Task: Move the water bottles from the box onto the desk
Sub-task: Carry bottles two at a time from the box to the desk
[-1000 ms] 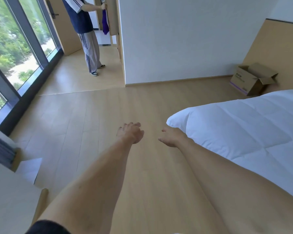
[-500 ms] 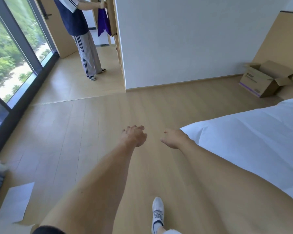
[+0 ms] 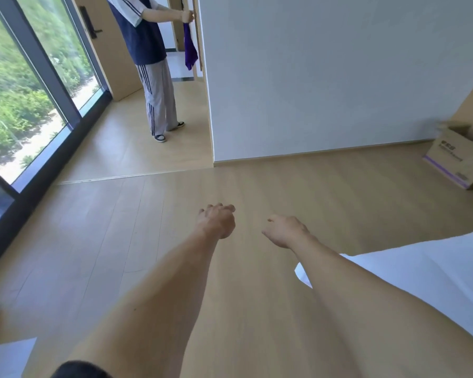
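L hand & R hand hanging loosely curled, holding nothing, above wood floor; cardboard box sitting far right.

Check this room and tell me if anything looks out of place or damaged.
Nothing looks spilled or damaged. The cardboard box sits open on the floor by the far wall, flaps up, its contents hidden. A white sheet of paper lies loose on the floor at lower left. Both the left hand and the right hand hold nothing.

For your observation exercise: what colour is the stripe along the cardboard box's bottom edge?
Purple, on the cardboard box, head view.
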`<action>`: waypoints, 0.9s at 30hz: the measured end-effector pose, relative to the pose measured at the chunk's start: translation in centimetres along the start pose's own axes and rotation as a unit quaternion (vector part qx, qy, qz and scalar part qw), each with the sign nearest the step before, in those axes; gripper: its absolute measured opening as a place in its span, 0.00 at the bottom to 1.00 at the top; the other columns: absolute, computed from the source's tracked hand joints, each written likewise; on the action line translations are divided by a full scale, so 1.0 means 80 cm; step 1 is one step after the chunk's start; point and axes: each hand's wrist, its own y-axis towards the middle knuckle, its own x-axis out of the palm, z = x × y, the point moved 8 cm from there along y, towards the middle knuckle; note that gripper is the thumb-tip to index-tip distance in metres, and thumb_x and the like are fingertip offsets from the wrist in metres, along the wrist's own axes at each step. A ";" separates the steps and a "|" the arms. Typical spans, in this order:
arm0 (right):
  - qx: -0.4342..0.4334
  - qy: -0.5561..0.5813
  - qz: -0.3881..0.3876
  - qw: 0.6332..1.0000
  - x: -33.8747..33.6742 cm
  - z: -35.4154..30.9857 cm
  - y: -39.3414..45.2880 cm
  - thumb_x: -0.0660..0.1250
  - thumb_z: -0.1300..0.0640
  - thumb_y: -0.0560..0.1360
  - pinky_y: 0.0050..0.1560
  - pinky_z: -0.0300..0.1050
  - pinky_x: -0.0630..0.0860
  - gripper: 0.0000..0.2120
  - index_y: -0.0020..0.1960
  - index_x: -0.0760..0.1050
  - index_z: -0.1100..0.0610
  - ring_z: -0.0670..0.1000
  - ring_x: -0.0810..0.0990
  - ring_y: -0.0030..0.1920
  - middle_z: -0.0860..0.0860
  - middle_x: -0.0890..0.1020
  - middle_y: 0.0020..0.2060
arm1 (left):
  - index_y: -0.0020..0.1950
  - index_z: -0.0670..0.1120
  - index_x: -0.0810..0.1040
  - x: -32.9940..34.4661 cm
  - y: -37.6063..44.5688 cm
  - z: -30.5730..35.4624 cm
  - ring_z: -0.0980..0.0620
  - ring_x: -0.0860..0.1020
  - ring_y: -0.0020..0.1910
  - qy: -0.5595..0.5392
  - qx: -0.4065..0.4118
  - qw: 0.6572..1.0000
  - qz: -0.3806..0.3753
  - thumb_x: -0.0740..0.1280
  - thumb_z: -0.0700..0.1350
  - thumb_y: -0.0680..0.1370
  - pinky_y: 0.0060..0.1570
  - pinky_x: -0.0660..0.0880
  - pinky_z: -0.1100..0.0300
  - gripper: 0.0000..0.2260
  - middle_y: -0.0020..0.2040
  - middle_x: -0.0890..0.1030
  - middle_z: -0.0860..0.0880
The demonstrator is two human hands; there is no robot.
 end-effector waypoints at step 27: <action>0.245 0.054 0.094 0.963 -0.266 0.142 0.437 0.61 0.43 0.78 0.62 0.46 0.72 0.24 0.71 0.70 0.50 0.58 0.75 0.67 0.57 0.76 0.67 | 0.78 0.55 0.64 -0.153 0.591 0.259 0.45 0.67 0.72 0.069 0.273 0.959 -0.029 0.54 0.44 0.82 0.70 0.62 0.51 0.24 0.73 0.70 0.48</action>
